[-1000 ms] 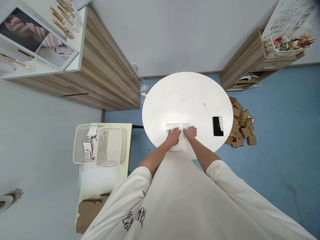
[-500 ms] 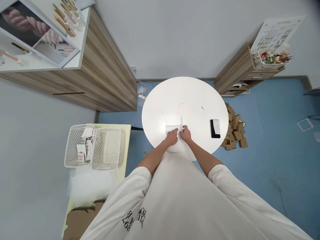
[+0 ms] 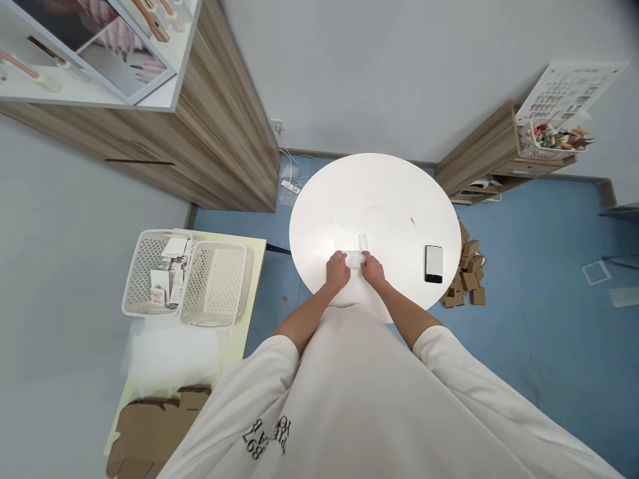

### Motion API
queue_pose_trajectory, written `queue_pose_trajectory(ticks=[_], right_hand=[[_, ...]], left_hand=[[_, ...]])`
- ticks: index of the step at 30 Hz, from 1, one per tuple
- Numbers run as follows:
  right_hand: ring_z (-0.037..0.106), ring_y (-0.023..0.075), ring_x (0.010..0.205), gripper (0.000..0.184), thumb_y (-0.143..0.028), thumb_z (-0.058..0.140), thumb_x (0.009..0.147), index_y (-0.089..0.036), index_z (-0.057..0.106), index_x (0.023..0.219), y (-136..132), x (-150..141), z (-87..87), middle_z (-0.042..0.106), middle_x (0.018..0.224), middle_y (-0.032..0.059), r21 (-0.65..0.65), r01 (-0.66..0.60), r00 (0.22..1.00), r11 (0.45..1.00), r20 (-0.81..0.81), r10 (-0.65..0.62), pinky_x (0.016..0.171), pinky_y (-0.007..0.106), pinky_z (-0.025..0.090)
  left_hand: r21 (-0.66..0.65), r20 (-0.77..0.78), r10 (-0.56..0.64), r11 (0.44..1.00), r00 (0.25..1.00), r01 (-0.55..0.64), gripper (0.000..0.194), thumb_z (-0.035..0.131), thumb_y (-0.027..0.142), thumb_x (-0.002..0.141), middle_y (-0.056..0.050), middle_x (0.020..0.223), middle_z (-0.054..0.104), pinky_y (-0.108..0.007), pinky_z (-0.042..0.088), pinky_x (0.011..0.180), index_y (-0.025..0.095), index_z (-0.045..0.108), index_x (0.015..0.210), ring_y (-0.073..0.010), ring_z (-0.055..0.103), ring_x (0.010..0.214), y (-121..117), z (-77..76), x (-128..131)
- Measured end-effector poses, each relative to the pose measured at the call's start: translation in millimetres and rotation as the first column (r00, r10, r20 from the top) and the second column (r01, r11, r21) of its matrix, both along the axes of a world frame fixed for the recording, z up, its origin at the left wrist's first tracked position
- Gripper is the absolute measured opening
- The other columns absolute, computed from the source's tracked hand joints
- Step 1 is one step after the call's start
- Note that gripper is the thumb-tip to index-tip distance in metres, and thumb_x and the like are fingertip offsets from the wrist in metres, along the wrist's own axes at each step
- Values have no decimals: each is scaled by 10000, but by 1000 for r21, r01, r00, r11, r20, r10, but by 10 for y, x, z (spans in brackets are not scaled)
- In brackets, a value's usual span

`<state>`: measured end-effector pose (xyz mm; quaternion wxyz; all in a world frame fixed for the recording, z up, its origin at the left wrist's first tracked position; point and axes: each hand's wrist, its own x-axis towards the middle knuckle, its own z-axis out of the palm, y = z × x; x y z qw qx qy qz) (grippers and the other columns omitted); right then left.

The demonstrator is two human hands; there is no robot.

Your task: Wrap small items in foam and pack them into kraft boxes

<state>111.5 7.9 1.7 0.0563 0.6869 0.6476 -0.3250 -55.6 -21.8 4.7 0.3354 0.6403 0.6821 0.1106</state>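
Note:
Near the front of the round white table (image 3: pixel 394 193), a small whitish, translucent piece like a folded sheet or wrap (image 3: pixel 355 259) spans the gap between my hands. My left hand (image 3: pixel 338 271) is closed on its left end, fingertips on the edge. Its right end is pinched by my right hand (image 3: pixel 372 269). A pale narrow flap (image 3: pixel 363 241) sticks out toward the far side, beside my right fingertips. Whether it belongs to the same piece, I cannot tell.
A black item with a white face (image 3: pixel 434 263) lies at the table's right. Small brown cardboard boxes (image 3: pixel 469 273) are heaped on the floor beyond it. White baskets (image 3: pixel 213 319) and flat cardboard (image 3: pixel 150 432) are on the side table at left; a wooden cabinet (image 3: pixel 224 113) stands behind.
My left hand has slid left from the middle of the whitish piece to its left end, so the hands are farther apart. More of the piece shows between them. The camera view has shifted slightly.

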Motion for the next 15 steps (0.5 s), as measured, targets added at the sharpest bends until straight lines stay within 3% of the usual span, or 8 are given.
queue_pose_trajectory(ticks=[2, 5, 9, 15], right_hand=[[639, 231, 975, 473, -225, 418, 995, -231, 399, 1468, 3, -29, -7, 632, 1195, 114, -12, -12, 999, 1000, 34, 12, 810, 305, 451], [636, 232, 952, 460, -223, 397, 1008, -236, 377, 1468, 16, -51, 2, 616, 1182, 121, -26, -26, 998, 999, 53, 28, 781, 305, 443], [632, 241, 959, 456, -207, 409, 1002, -240, 371, 1455, 60, -63, 31, 609, 1172, 127, -61, -26, 998, 998, 62, 29, 770, 306, 437], [627, 254, 985, 457, -208, 424, 1000, -248, 354, 1450, 97, -64, 34, 601, 1173, 129, -86, -12, 999, 996, 41, 16, 775, 318, 439]], left_hand=[[-96, 24, 203, 975, 979, -200, 448, 516, 136, 893, -158, 1445, 474, -419, 415, 1066, 195, 459, 1334, -297, 495, 1322, -1, -24, -67], [-286, 88, 434, 873, 897, -394, 431, 566, 197, 899, -161, 1387, 495, -381, 469, 974, 205, 429, 1307, -274, 569, 1212, 48, -53, -128], [-425, 115, 576, 764, 809, -484, 471, 647, 233, 854, -163, 1374, 488, -333, 500, 855, 203, 414, 1262, -243, 617, 1102, 170, -82, -99], [-549, 84, 651, 662, 754, -511, 532, 741, 315, 778, -145, 1215, 600, -320, 493, 775, 178, 455, 1206, -278, 631, 1084, 303, -195, -19]])
